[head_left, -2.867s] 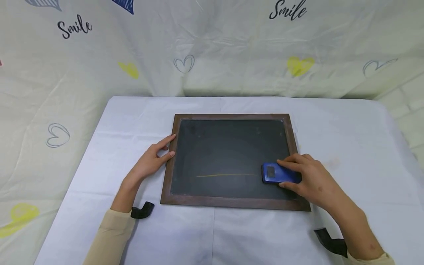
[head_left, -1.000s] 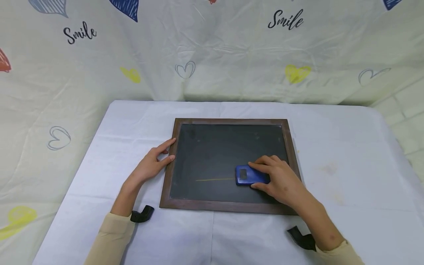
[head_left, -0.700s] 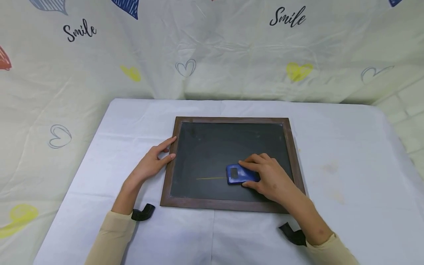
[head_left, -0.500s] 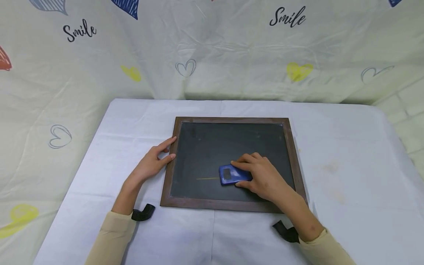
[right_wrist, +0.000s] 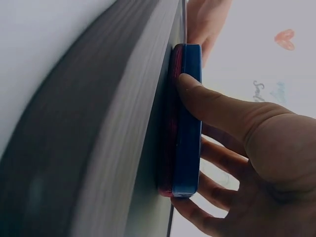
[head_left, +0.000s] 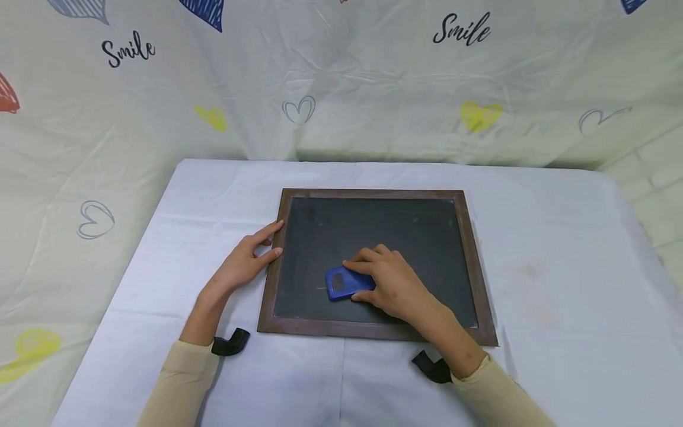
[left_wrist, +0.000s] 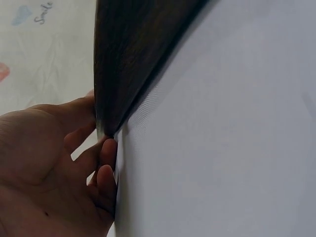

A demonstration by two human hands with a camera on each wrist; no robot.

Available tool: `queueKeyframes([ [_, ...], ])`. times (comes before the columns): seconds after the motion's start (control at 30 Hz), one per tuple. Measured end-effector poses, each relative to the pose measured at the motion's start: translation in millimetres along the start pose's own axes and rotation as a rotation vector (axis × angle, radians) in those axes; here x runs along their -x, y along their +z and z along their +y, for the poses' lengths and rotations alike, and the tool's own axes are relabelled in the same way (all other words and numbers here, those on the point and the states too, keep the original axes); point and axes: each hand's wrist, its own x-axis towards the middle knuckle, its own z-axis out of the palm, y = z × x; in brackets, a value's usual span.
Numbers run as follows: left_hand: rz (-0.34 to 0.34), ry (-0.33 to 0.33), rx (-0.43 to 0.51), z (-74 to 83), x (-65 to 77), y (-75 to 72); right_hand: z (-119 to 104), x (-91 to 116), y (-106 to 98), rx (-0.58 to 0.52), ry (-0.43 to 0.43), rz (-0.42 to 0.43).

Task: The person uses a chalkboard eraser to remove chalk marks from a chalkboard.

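A chalkboard [head_left: 373,231] with a brown wooden frame lies flat on the table. My right hand [head_left: 392,283] grips a blue chalkboard eraser [head_left: 335,292] by its long sides, thumb on the near side and fingers on the far side. The eraser's dark red felt [right_wrist: 170,128] faces the board in the right wrist view. A short yellow chalk line [head_left: 321,288] shows just left of the eraser. My left hand [head_left: 240,261] rests its thumb and index finger on the left side of the wooden frame [left_wrist: 126,54], its other fingers bent beside the edge.
White cloth [head_left: 560,237] covers the table under the board. Behind it hangs a pale curtain [head_left: 363,77] printed with hearts and writing. A curved black piece [head_left: 230,343] sticks out at the left wrist, and a similar black piece [head_left: 432,367] at the right wrist.
My right hand has slid the eraser leftward along the yellow chalk line, from the board's right side to left of its middle. The visible line has shortened. My left hand has stayed put.
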Motion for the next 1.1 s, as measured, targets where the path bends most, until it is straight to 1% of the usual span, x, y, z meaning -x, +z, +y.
queueKeyframes([
  [0.23,0.007,0.002,0.007,-1.3,2.1,0.4,-18,-12,9,-0.019,-0.018,-0.018],
  [0.43,0.001,0.009,0.014,-1.1,2.4,1.7,-28,-20,15,-0.018,-0.044,-0.015],
  [0.7,0.008,-0.030,-0.015,-1.6,2.3,2.7,-40,-34,23,-0.007,-0.103,-0.042],
  [0.87,0.011,-0.031,-0.022,-1.2,1.9,3.4,-44,-37,25,-0.008,-0.124,-0.044],
  [1.1,0.010,-0.001,-0.001,0.6,-0.9,0.9,-44,-38,23,0.000,-0.120,-0.033],
])
